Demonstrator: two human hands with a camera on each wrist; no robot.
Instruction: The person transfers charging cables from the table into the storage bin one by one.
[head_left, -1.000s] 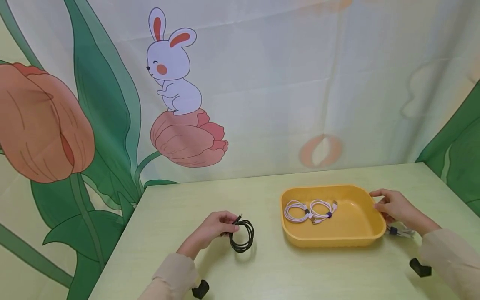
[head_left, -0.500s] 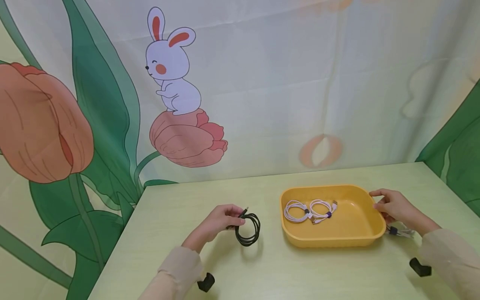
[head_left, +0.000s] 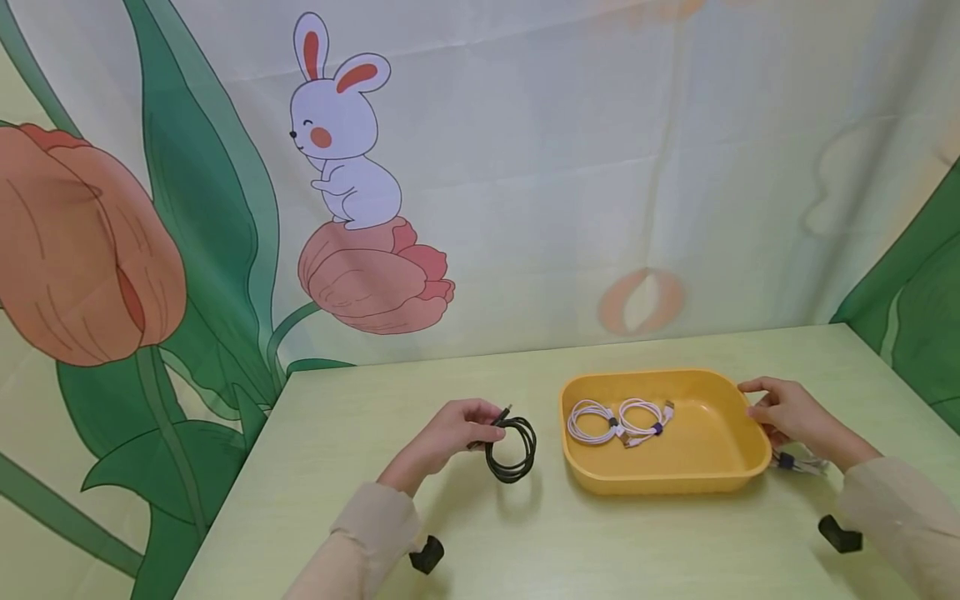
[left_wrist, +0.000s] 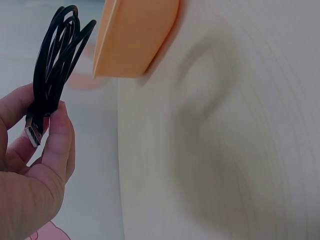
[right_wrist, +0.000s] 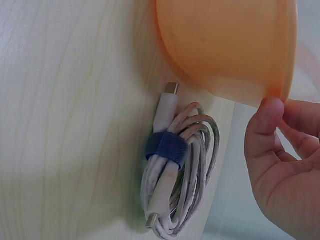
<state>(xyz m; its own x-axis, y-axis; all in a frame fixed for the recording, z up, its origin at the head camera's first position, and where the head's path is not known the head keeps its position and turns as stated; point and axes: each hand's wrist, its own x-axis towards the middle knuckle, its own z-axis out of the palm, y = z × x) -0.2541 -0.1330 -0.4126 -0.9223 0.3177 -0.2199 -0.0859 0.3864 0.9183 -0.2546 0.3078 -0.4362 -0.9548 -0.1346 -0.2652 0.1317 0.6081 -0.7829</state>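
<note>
My left hand (head_left: 459, 435) pinches a coiled black USB cable (head_left: 533, 450) between thumb and fingers, left of the yellow tray (head_left: 660, 483). In the left wrist view the cable's metal plug (left_wrist: 33, 134) points back past the fingers, and the loops' shadow falls on the table. My right hand (head_left: 791, 414) grips the tray's right rim, with the thumb (right_wrist: 270, 112) against the outer wall. Two white coiled cables (head_left: 592, 422) lie inside the tray at its left. Below the right hand, a white cable bundle with a blue strap (right_wrist: 167, 148) lies on the table outside the tray.
The pale green table (head_left: 360, 400) ends at a printed curtain (head_left: 525, 167) behind the tray. A small black block-like piece (head_left: 427, 555) shows beneath the left sleeve, and a similar black piece (head_left: 840, 534) beside the right sleeve.
My left hand has moved right and a little farther back with the black cable, closer to the tray. The right hand and the tray have stayed in place.
</note>
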